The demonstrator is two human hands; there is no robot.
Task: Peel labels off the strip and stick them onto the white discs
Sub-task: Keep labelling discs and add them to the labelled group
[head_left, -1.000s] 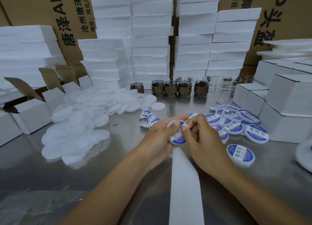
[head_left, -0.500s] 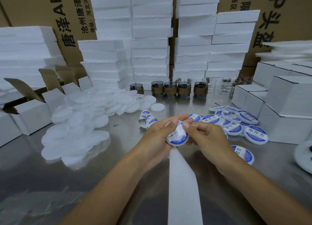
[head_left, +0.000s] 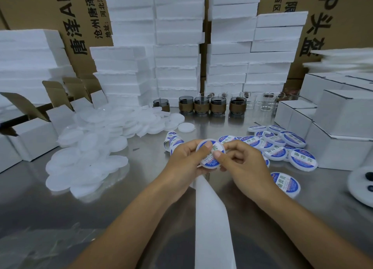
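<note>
held one white disc (head_left: 210,142) up off the bench (head_left: 141,198), above its middle, clamped from both sides. gripped its left rim with the left hand (head_left: 186,157), fingers curled behind and thumb laid across the face. gripped the right rim with the right hand (head_left: 245,164), fingers bent in, thumb pressed on the blue-and-white label (head_left: 211,160). left neither hand slack: closed both on that one disc. looked like the smoothing-down step, with the label already on the face and rubbed flat under two thumbs. tilted the face toward the eyes, probably to check that the print sat centred inside the rim.

had the bare strip (head_left: 212,218) running from under the hands down to the near edge, likely left trailing so the next label came up quickly. could not tell whether the left hand also pinched it. had the printed coil (head_left: 173,141) of the strip lying just beyond the left hand.

had the plain discs (head_left: 90,147) heaped toward the left edge and the labelled discs (head_left: 282,145) spread toward the right edge, seemingly to keep done and undone apart, each within reach of the nearer hand. judged plenty of plain ones left to do.
</note>
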